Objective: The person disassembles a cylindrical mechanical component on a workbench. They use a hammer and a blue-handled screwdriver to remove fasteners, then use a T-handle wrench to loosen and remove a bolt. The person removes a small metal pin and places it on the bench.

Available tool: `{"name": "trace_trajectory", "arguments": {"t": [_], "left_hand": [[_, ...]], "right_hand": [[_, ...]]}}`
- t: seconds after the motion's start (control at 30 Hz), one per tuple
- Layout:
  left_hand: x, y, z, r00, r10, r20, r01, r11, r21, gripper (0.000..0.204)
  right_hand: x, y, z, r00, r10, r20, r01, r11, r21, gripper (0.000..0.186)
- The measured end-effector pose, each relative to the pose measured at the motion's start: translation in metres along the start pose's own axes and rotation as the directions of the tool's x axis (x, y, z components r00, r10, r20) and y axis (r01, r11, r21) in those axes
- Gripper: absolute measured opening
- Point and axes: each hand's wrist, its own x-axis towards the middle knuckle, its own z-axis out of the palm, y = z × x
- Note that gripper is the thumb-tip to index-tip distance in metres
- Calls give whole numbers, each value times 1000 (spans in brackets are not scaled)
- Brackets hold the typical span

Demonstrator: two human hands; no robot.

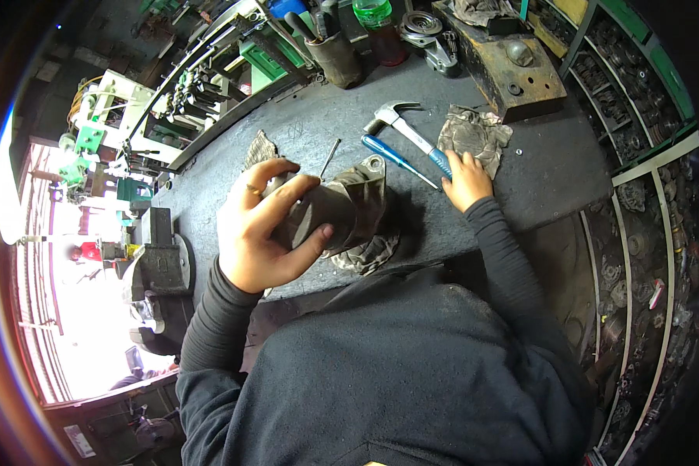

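My left hand (260, 225) is wrapped round the cylindrical body of a dark metal starter motor (357, 203), tilted above the bench. Its flange with a bolt hole points away to the right, and part of the body is hidden under my fingers. At the right, my right hand (469, 180) has its fingers round the end of the blue grip of a claw hammer (415, 136). Those fingers also reach over a crumpled grey rag (474, 133). Between the hands lie a screwdriver with a blue handle (388, 151) and a thin metal rod (330, 157).
The dark workbench (547, 182) carries a vise (159, 256) on its left edge. Along the back stand a tool cup (335, 60), a bottle of red liquid (384, 39), a pulley part (439, 53) and a rusty metal block (520, 78). Parts shelves (645, 233) line the right.
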Motion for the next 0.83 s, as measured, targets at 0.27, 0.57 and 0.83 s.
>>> {"name": "trace_trajectory", "arguments": {"t": [0.27, 0.57, 0.83], "left_hand": [[1, 0, 3, 1000, 1, -12, -2, 998, -71, 50], [4, 1, 0, 1000, -16, 13, 17, 999, -47, 51], [4, 2, -1, 997, -56, 45, 58, 997, -56, 51]], "right_hand": [[64, -2, -19, 921, -69, 384, 59, 998, 37, 50], [39, 25, -5, 973, -75, 217, -136, 573, 808, 51], [-13, -1, -79, 888, -306, 344, -410, -187, 893, 52]]}}
